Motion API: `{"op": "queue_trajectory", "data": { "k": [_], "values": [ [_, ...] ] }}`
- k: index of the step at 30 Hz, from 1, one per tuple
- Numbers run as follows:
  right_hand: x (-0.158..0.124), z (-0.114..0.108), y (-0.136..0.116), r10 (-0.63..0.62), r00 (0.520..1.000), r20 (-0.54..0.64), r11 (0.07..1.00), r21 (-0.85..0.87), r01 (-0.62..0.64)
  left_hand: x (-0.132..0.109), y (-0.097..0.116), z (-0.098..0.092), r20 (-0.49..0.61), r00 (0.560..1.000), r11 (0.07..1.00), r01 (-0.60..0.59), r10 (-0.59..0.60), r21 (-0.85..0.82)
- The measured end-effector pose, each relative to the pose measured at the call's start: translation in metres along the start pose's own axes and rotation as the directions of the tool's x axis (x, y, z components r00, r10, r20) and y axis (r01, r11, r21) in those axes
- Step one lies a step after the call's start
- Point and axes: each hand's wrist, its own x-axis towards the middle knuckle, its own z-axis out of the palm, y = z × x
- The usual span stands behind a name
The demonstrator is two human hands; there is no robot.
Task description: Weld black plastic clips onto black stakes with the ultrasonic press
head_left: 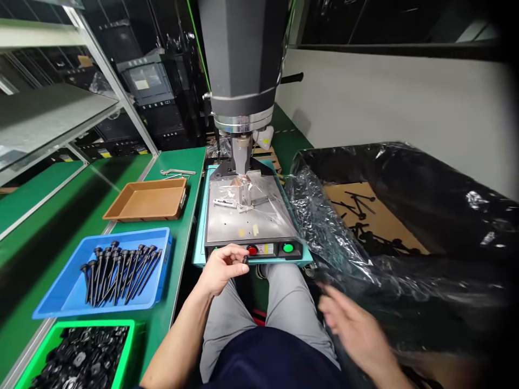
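Observation:
My left hand (226, 267) pinches a small black part (245, 260) between thumb and fingertips, just in front of the press's front panel. My right hand (352, 324) is smeared by motion, low on the right beside the plastic-lined bin; whether it holds anything I cannot make out. Ahead stands the press (242, 65), its tip over a fixture (245, 192) on a metal plate (227, 224). A red button (252, 250) and a green button (287, 247) sit on the front panel.
On the green bench at left are a brown tray (146, 186), a blue tray (65, 294) of long black stems, a green bin (130, 340) of small black parts and a wrench (178, 172). At right, a large plastic-lined bin (336, 254) holds several black stemmed parts (360, 210) on cardboard.

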Motion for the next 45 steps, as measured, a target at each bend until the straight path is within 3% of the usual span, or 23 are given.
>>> {"op": "queue_trajectory", "data": {
  "k": [1, 4, 8, 12, 17, 19, 22, 25, 27, 31, 36, 41, 43, 45],
  "values": [
    [0.006, 0.017, -0.008, -0.089, 0.987, 0.135, 0.996, 0.007, 0.089, -0.002, 0.002, 0.003, 0.014, 1.000, 1.000, -0.008, 0.008, 0.002],
    [0.024, 0.059, -0.036, -0.274, 0.855, 0.441, 0.951, -0.005, 0.308, -0.014, 0.006, 0.004, 0.019, 0.999, 0.999, -0.028, 0.027, 0.032],
    [0.039, 0.077, -0.057, -0.358, 0.736, 0.574, 0.900, 0.003, 0.436, -0.030, 0.009, -0.006, 0.004, 1.000, 0.996, -0.031, 0.031, 0.086],
    [0.044, 0.075, -0.060, -0.339, 0.685, 0.645, 0.904, 0.022, 0.427, -0.035, 0.010, -0.013, 0.014, 0.999, 0.985, -0.037, 0.035, 0.171],
    [0.046, 0.073, -0.061, -0.177, 0.634, 0.753, 0.983, 0.107, 0.147, -0.030, 0.008, -0.014, 0.030, 1.000, 0.972, -0.013, 0.006, 0.233],
    [0.047, 0.072, -0.059, -0.110, 0.565, 0.818, 0.986, 0.163, -0.043, -0.028, 0.006, -0.014, 0.050, 0.999, 0.977, 0.007, -0.018, 0.212],
    [0.049, 0.073, -0.054, -0.037, 0.440, 0.897, 0.914, 0.208, -0.348, -0.026, 0.003, -0.013, 0.087, 0.995, 0.988, 0.028, -0.042, 0.153],
    [0.048, 0.078, -0.046, 0.004, 0.369, 0.929, 0.817, 0.210, -0.538, -0.025, 0.000, -0.012, 0.104, 0.992, 0.994, 0.059, -0.069, 0.095],
    [0.045, 0.084, -0.040, -0.008, 0.390, 0.921, 0.787, 0.247, -0.565, -0.024, -0.002, -0.012, 0.094, 0.992, 0.995, 0.076, -0.082, 0.065],
    [0.036, 0.096, -0.030, -0.074, 0.550, 0.832, 0.793, 0.383, -0.474, -0.021, -0.009, -0.010, 0.031, 0.999, 0.991, 0.024, -0.028, 0.132],
    [0.039, 0.108, -0.027, -0.054, 0.683, 0.728, 0.760, 0.474, -0.445, -0.016, -0.026, 0.008, -0.021, 0.996, 0.926, -0.072, 0.085, 0.370],
    [0.058, 0.110, -0.027, 0.035, 0.743, 0.668, 0.678, 0.531, -0.509, -0.013, -0.043, 0.026, 0.014, 0.994, 0.871, -0.105, 0.113, 0.480],
    [0.067, 0.108, -0.026, 0.068, 0.761, 0.645, 0.645, 0.554, -0.526, -0.003, -0.050, 0.022, -0.013, 0.994, 0.872, -0.087, 0.107, 0.481],
    [0.076, 0.104, -0.024, 0.101, 0.787, 0.608, 0.610, 0.587, -0.532, 0.017, -0.055, 0.007, -0.124, 0.986, 0.883, -0.044, 0.115, 0.468]
  ]
}}
